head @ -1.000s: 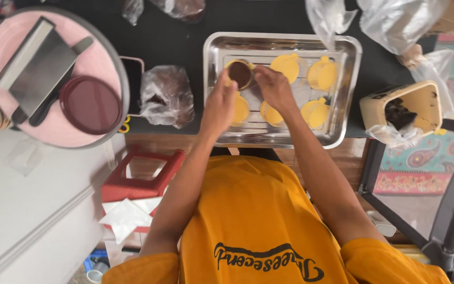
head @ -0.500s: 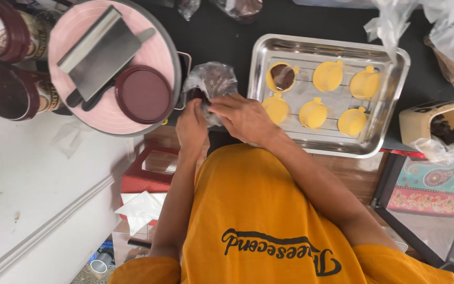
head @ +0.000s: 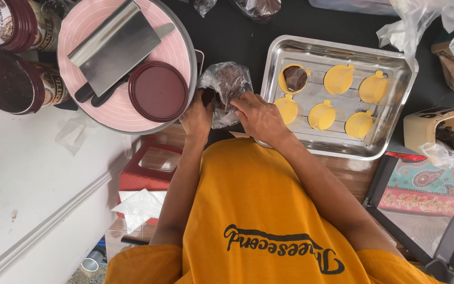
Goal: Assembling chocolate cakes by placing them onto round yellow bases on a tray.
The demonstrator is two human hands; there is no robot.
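Both hands are at a clear plastic bag (head: 226,84) of dark brown cake pieces on the black table. My left hand (head: 198,117) pinches a dark piece at the bag's left edge. My right hand (head: 258,115) rests on the bag's right side, fingers on the plastic. Right of the bag sits a metal tray (head: 337,147) with several round yellow bases; the far-left base (head: 293,79) carries a dark brown round, the others are bare.
A pink turntable (head: 179,42) at upper left holds a steel scraper (head: 112,44) and a maroon lid (head: 157,91). Two jars (head: 11,81) stand at far left. Plastic bags and a beige box (head: 442,131) lie at the right; a red box (head: 145,171) sits below the table.
My hands left the tray, where they set a dark round on a yellow base, and moved left to the plastic bag. The view shifted left as well.
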